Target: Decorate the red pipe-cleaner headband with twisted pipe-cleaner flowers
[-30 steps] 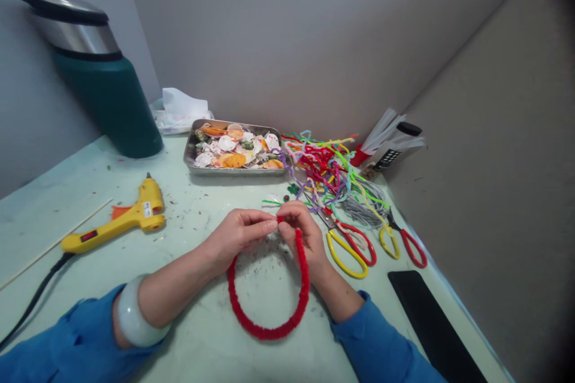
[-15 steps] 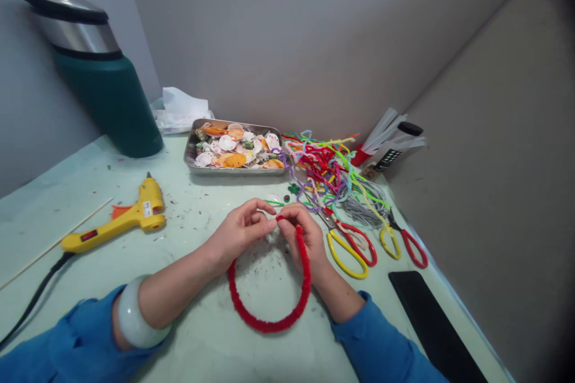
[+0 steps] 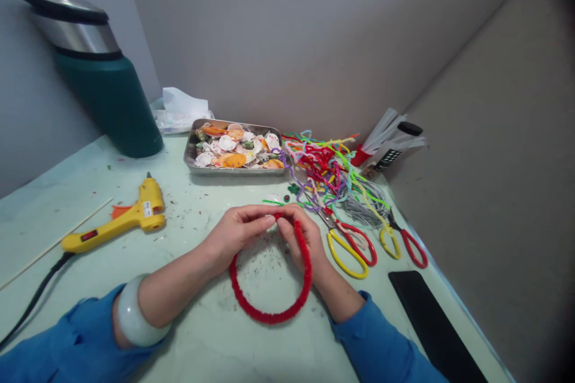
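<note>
Over the desk (image 3: 197,335), the left hand (image 3: 236,233) and right hand (image 3: 308,239) are pinching the red loop (image 3: 269,317).
The flask (image 3: 110,101) and tray (image 3: 238,172) are standing where they were, beyond the hands; the glue gun (image 3: 112,228) is lying beside the left forearm. The left fingers, part-raised half a second ago, are now closing nearly shut at the loop's top, meeting the right hand's curled fingers, which are keeping their hold there. The loop is hanging toward the wearer, its lower curve now sitting slightly higher in view, its tip (image 3: 297,226) showing by the right hand.
</note>
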`<state>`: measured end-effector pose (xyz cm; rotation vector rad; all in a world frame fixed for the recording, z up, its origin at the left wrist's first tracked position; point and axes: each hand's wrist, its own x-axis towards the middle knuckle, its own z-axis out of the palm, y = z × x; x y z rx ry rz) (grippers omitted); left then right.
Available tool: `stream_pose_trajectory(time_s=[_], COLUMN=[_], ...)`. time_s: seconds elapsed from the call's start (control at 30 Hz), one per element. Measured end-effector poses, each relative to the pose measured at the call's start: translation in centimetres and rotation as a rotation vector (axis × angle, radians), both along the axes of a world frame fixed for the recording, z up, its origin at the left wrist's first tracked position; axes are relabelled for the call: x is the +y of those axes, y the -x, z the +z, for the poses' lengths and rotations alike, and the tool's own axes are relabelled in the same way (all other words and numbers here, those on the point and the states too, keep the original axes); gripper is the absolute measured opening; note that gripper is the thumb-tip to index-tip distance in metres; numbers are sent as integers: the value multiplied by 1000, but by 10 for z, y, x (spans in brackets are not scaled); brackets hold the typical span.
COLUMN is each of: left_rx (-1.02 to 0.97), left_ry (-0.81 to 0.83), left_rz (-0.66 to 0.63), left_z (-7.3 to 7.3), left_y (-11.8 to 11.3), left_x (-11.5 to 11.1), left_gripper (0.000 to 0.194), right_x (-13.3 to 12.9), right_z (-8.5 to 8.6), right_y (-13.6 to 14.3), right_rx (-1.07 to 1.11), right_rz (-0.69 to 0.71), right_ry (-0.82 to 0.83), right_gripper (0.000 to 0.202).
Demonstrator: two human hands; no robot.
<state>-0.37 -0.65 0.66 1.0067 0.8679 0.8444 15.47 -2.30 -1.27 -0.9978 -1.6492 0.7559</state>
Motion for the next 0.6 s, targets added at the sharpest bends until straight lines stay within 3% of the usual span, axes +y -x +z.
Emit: stream_pose_trajectory(time_s=[0.3, 0.6], left_rx=[7, 35], left_ry=[20, 15], left_rz=[25, 29], left_z=[3, 3], left_y=[-2, -3], left_x=[-2, -2], left_gripper=[33, 29], right_x=[0, 0], right_z=[-8, -7], right_y=[-4, -4], right_rx=[68, 90], right_rz=[60, 12], right_ry=[179, 146], right_gripper=[17, 20])
